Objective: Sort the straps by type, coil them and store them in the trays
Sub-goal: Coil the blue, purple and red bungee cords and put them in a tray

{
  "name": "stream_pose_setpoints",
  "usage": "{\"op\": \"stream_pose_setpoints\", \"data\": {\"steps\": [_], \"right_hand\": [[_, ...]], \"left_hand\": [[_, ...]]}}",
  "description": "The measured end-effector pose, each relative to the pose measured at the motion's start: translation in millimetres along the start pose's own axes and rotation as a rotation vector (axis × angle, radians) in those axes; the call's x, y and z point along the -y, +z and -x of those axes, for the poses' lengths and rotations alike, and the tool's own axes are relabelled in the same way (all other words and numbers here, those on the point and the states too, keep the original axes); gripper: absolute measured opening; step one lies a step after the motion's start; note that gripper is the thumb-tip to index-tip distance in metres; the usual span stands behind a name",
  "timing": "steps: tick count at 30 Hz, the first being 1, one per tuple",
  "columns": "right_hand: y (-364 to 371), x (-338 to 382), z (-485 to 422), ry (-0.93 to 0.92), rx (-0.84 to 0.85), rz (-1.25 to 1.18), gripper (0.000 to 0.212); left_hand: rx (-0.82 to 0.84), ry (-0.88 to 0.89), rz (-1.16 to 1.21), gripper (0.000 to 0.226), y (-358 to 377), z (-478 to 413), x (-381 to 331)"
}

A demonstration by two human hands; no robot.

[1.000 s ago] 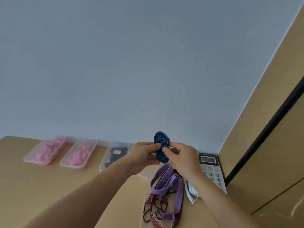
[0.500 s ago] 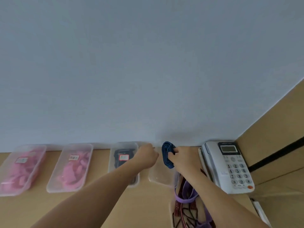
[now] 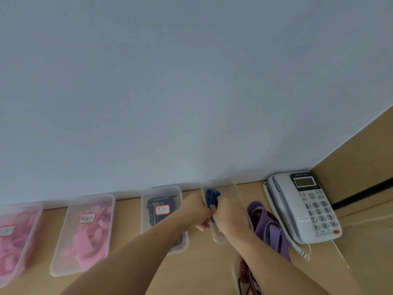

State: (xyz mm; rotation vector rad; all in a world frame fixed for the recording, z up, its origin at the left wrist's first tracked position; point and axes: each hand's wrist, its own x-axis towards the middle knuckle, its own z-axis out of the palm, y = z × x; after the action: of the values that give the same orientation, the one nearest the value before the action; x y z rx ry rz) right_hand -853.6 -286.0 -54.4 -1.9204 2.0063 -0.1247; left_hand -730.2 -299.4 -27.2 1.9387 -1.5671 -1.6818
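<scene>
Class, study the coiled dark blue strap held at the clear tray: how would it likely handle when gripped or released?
The coiled dark blue strap is probably soft and floppy: its flat loops bend where the right hand pinches them. It looks light, held by fingertips. Released, it may spring loose, though the clear plastic tray should contain it.

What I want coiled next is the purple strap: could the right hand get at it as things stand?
Probably yes, once freed: the right hand holds the blue strap, but the purple strap lies in the open beside its wrist.
</scene>
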Motion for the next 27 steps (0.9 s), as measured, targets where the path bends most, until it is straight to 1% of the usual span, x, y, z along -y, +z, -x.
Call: {"op": "stream_pose_setpoints", "data": {"steps": [4, 8, 10, 12, 16, 18, 22, 24, 27], "right_hand": [[3.1, -3.9, -1.8, -0.075, 0.009, 0.070, 0.026], [6.7, -3.5, -1.4, -0.100, 0.024, 0.129, 0.017], [8.0, -3.9, -1.1, -0.122, 0.032, 0.141, 0.017], [6.7, -6.4, -3.2, -0.139, 0.027, 0.117, 0.017], [4.9, -12.2, -6.6, -0.112, -0.009, 0.035, 0.018], [9.4, -12.6, -5.4, -0.148, -0.010, 0.040, 0.021], [13.4, -20.0, -4.1, -0.244, -0.053, -0.001, 0.024], [12.9, -26.3, -3.2, -0.291, -0.089, 0.018, 0.028], [14.7, -29.2, 0.0, -0.297, -0.161, -0.013, 0.027]], "left_hand": [[0.037, 0.011, 0.032, 0.017, -5.8, -4.9, 3.9], [0.036, 0.013, 0.023, 0.017, -2.9, -8.8, 6.0], [0.029, 0.019, 0.028, 0.014, -2.6, -8.6, 6.3], [0.022, 0.028, 0.012, 0.014, -3.0, -7.2, 6.0], [0.011, 0.037, 0.016, 0.013, -2.8, -5.9, 2.5], [0.008, 0.030, 0.013, 0.019, -2.5, -4.8, 1.9], [0.022, 0.032, 0.034, 0.016, -4.8, -2.3, 3.1], [0.024, 0.040, 0.013, 0.018, -4.3, -2.1, 2.5], [-0.002, 0.059, -0.054, 0.023, -1.6, -1.5, 0.2]]}}
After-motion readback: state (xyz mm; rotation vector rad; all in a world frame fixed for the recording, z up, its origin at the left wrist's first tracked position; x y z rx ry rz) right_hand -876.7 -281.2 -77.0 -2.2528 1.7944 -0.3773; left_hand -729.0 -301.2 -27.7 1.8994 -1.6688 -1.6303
